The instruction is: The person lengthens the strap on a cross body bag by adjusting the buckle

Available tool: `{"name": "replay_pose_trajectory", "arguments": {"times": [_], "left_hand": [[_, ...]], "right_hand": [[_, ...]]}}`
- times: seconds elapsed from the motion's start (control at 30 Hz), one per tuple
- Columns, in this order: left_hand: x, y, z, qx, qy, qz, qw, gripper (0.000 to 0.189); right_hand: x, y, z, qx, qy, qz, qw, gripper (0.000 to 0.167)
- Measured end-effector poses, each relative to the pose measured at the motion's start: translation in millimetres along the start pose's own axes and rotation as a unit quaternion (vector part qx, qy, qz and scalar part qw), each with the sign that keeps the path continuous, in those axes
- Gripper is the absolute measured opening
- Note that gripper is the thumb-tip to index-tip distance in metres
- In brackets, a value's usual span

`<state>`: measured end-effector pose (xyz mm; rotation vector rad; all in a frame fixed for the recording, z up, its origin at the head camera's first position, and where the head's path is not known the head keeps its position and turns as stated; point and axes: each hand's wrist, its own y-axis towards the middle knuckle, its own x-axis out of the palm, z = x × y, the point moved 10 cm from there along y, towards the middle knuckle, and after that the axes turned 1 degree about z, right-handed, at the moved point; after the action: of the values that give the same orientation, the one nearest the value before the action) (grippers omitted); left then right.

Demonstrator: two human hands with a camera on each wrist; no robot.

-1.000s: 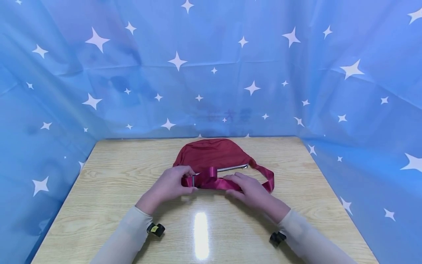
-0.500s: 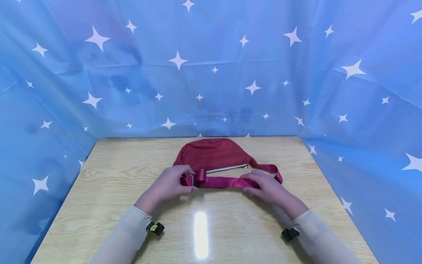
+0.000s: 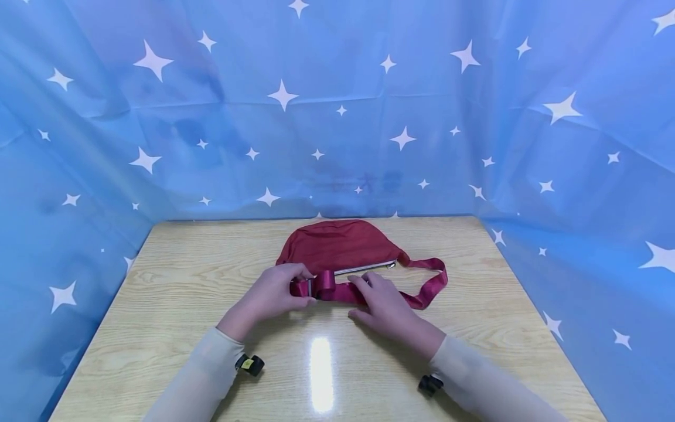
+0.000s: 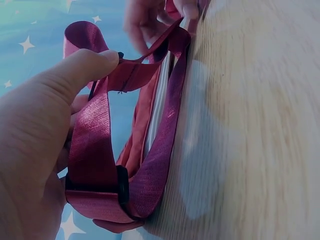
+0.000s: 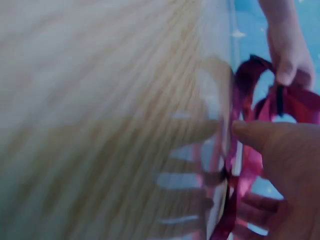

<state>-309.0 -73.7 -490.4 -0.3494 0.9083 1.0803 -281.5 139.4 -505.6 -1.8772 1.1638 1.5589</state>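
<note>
A dark red half-moon bag of thin, creased fabric (image 3: 337, 249) lies by the far edge of the pale wood-grain table (image 3: 200, 281), slightly right of that edge's middle. Its long axis runs roughly along the edge, domed side toward it, silver zip (image 3: 364, 268) facing the near edge. A glossy maroon woven strap (image 3: 433, 287) loops toward the right edge. My left grip (image 3: 271, 290) pinches the strap; my right grip (image 3: 387, 308) is loose at it, thumb apart from fingers. The left wrist view shows a black slider (image 4: 122, 185) and dark stitching (image 4: 130, 80); only the head view shows the bag's whole outline.
</note>
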Motion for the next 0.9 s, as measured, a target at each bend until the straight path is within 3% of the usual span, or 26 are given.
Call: {"name": "replay_pose_trajectory", "arguments": {"times": [0.23,0.47,0.9], "left_hand": [[-0.6,1.4,2.8,0.004,-0.001,0.004,1.0000,0.043],[-3.4,-0.3,2.0,-0.008,-0.013,0.002,0.9999,0.043],[-7.5,-3.6,-2.8,-0.008,-0.025,0.005,0.9996,0.041]], "right_hand": [[1.2,12.2,-6.7,-0.007,-0.002,0.010,0.9999,0.059],[-15.1,8.7,-2.9,-0.030,0.057,0.015,0.9978,0.055],[-36.0,-5.3,26.0,-0.038,0.115,0.057,0.9911,0.045]]}}
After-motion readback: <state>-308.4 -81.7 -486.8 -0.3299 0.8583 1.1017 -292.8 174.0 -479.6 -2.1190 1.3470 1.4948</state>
